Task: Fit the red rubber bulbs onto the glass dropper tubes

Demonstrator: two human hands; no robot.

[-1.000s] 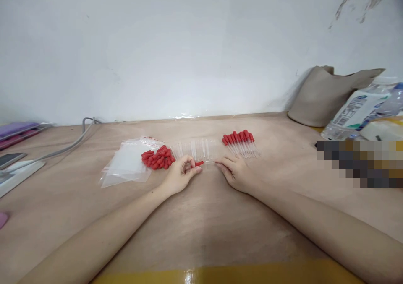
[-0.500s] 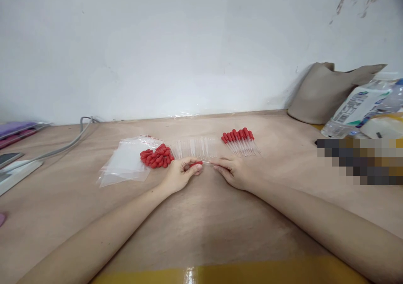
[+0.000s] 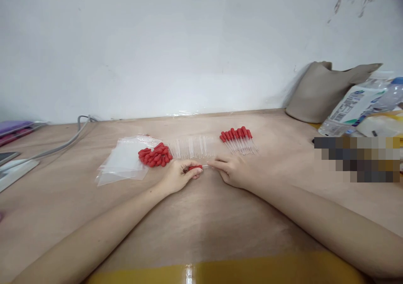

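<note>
Red bulbs (image 3: 155,156) are lying heaped beside clear bags (image 3: 123,164) with red seal strips, clear tubes (image 3: 192,147) are showing almost colourless against the pale brown table (image 3: 201,217), red-capped droppers (image 3: 239,139) are sitting nearby, and a beige bag (image 3: 317,93) is resting by the white wall (image 3: 163,45).

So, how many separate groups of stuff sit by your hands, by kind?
Heap of loose red bulbs: 1
Row of clear tubes: 1
Cluster of finished red-capped droppers: 1
Stack of clear zip bags: 1
Dropper held between left hand and right hand: 1
Total: 5 groups
</note>
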